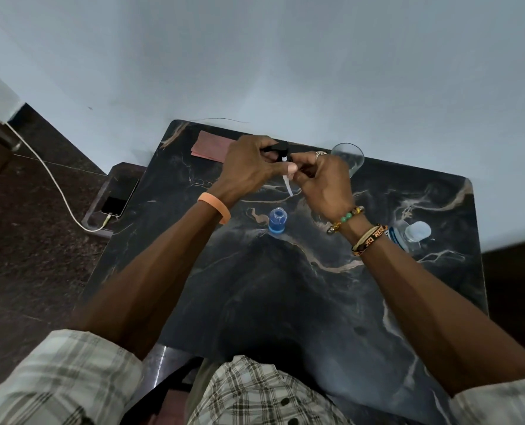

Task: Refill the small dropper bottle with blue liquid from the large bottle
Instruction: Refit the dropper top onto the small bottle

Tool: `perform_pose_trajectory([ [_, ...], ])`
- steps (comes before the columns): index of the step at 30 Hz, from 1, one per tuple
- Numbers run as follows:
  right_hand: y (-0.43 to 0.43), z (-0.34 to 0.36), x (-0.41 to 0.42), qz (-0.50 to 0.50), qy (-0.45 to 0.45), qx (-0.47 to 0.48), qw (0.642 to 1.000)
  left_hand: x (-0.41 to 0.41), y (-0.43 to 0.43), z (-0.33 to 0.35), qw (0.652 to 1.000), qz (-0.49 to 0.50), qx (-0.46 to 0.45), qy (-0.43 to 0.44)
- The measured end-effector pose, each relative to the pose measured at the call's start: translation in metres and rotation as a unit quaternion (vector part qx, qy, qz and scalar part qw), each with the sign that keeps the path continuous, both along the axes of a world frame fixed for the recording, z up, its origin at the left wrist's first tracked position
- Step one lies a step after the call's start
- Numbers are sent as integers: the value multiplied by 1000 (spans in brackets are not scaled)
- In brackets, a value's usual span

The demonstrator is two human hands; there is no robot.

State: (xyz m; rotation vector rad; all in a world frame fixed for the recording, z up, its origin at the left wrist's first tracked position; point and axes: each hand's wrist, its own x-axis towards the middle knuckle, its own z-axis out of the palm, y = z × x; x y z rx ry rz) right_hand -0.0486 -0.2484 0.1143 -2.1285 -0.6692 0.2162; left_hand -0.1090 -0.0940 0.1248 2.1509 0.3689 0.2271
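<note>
The small dropper bottle (277, 221) stands uncapped on the dark marble table (285, 286), holding blue liquid. Above and behind it both hands hold the dropper cap (281, 151). My left hand (252, 167) grips its black top. My right hand (319, 182) pinches it from the right, and the white tube (288, 185) points down between the hands. The large clear bottle (414, 234) stands at the right, partly hidden behind my right wrist.
An empty glass (348, 157) stands just behind my right hand. A pink cloth (212, 147) lies at the table's back left. A phone (120, 196) on a white cable rests on a low ledge to the left. The wall is close behind.
</note>
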Motion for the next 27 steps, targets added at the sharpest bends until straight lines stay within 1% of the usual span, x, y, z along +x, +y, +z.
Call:
perform_pose_trajectory([
  [3, -3, -2, -3, -5, 27, 18, 999, -3, -3, 1, 1000, 2, -19, 15],
  [9, -5, -2, -9, -4, 84, 52, 995, -9, -4, 4, 1000, 7, -17, 15],
  [16, -8, -5, -11, -1, 95, 59, 994, -14, -6, 0, 1000, 6, -23, 4],
  [20, -11, -12, -13, -11, 100, 57, 993, -15, -10, -11, 1000, 12, -12, 4],
  [23, -13, -19, -13, -14, 100, 41, 994, -16, -12, -21, 1000, 19, -18, 9],
  [27, -13, -28, -16, -9, 79, 13, 997, -19, -16, -35, 999, 27, -27, 16],
])
